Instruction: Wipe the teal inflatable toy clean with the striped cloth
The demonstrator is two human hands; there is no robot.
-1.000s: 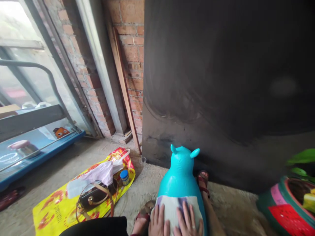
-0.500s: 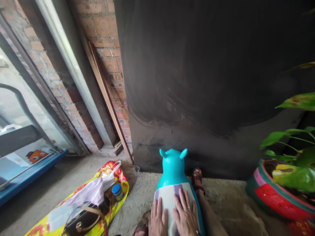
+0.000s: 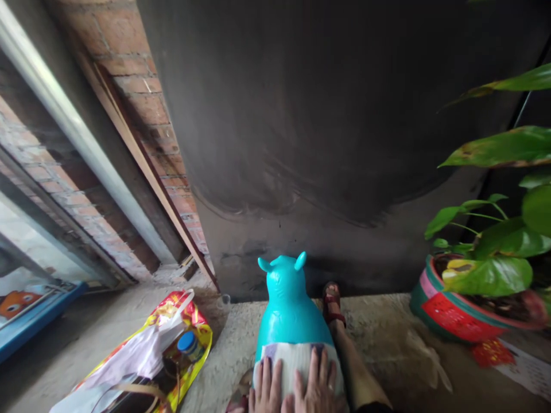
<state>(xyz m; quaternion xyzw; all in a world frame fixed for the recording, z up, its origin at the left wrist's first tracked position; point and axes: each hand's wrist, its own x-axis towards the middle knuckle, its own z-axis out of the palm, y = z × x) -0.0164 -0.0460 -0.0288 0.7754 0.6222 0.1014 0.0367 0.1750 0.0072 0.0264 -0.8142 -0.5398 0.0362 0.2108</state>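
Resting flat on the cloth (image 3: 294,360) over the toy (image 3: 289,318) at six o'clock, the left hand (image 3: 266,390) and right hand (image 3: 316,390) have fingers outstretched, gripping nothing. Steadying seems the step in hand; moving either would likely call for just lifting.

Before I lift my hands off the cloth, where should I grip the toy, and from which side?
Probably grip the toy by its ears, one per hand, reaching forward from behind. They jut from both sides of its head, slim enough to grasp, while the rest is broad and rounded. The board stands ahead; your left hand and right hand lie flat on the cloth.
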